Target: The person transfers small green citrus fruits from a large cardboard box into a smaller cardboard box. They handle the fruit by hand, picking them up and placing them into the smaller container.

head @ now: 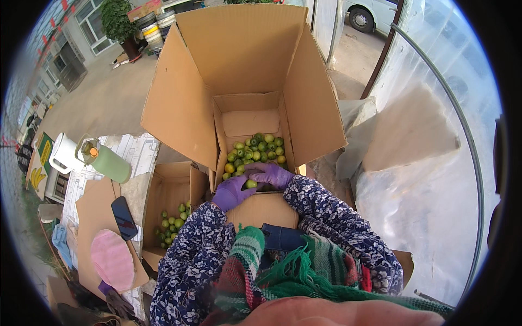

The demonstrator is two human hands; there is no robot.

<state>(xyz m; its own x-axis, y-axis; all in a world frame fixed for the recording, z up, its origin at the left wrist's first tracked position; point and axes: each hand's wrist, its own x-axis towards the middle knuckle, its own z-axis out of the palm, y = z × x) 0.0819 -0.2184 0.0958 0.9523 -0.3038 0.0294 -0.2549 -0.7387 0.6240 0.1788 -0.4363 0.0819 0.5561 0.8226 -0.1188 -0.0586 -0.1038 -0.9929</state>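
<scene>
Purple gloves cover both of my hands, which meet at the near end of an open cardboard box [252, 122]. Green tomatoes [256, 155], a few of them yellowish, lie loose on the floor of this box. My left hand [233, 193] curves around the near left of the pile. From the right, my right hand [272, 175] reaches over it, and the fingers overlap. A light green tomato [251, 183] shows between the two hands. Whether either hand grips it cannot be made out, as the fingers hide one another.
A lower cardboard box [167, 185] with more green tomatoes stands at the left. Beside it, a table [140, 179] carries a green bottle [110, 161], a white jug [67, 153], a phone [124, 218] and a pink oval piece [113, 260]. Plastic sheeting [408, 203] hangs at right.
</scene>
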